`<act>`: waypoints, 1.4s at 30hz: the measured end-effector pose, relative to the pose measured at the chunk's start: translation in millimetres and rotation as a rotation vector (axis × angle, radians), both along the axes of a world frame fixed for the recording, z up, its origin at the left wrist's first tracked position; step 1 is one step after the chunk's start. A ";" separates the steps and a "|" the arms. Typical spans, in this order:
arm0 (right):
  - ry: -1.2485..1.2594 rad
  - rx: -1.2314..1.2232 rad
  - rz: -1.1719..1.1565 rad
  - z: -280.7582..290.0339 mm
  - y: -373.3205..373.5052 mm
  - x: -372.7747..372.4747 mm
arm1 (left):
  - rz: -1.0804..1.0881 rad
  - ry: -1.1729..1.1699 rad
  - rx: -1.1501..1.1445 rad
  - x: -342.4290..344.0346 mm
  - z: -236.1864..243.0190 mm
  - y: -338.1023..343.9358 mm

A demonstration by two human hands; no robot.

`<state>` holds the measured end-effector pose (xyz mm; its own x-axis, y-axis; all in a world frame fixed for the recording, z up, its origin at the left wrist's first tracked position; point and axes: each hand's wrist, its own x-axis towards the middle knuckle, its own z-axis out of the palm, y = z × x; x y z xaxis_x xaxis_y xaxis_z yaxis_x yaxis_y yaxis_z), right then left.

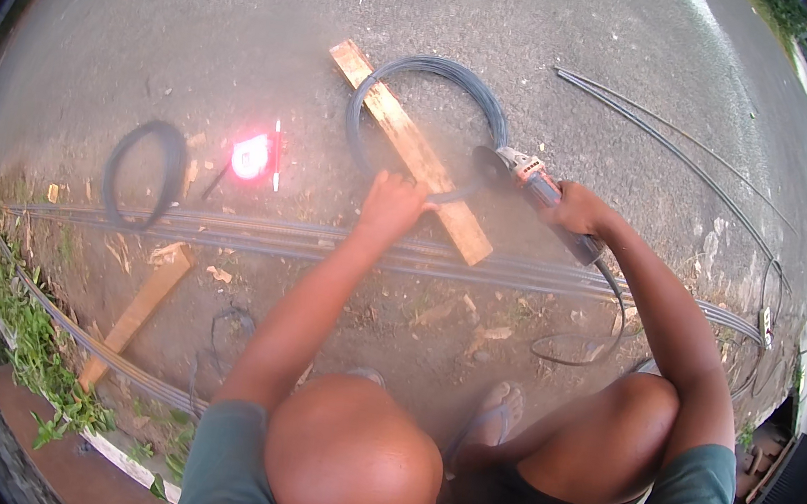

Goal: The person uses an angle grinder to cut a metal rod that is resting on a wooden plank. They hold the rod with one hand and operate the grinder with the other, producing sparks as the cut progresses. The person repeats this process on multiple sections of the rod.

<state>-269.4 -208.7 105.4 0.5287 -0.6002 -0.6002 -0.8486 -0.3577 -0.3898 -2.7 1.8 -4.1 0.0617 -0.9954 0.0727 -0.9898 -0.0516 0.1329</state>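
A coil of grey wire point(443, 66) lies over a wooden plank point(414, 149) on the ground ahead of me. My left hand point(392, 208) is closed on the near side of the coil, beside the plank. In my right hand point(580, 211) I grip an angle grinder point(539, 182) by its body. The grinder's disc point(488, 165) is at the coil's right side; whether it touches the wire I cannot tell. A dark cord point(612, 281) trails from the grinder's rear toward my knee.
Long steel bars point(295, 236) run across the ground before my feet. At left lie a smaller dark wire coil point(144, 172), a glaring pinkish-red object point(252, 157) and another plank point(140, 312). Bent rods point(685, 135) extend at right. Grass point(35, 338) lines the lower-left edge.
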 end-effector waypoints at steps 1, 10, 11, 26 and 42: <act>0.004 0.000 -0.006 -2.4 -1.5 -1.8 | -0.006 -0.008 0.000 -0.7 0.0 -0.6; -0.150 0.142 -0.226 35.8 -21.5 -39.6 | -0.047 0.033 -0.078 5.1 -0.8 1.0; -0.234 0.111 -0.233 43.4 -23.5 -46.9 | -0.052 0.040 -0.069 5.9 2.0 1.5; -0.688 0.008 -0.673 139.7 -64.2 -188.1 | 0.356 1.138 -0.206 98.8 223.6 -93.3; -0.597 -0.071 -0.640 176.9 -36.5 -155.9 | 0.956 2.286 0.257 -50.8 2.6 4.8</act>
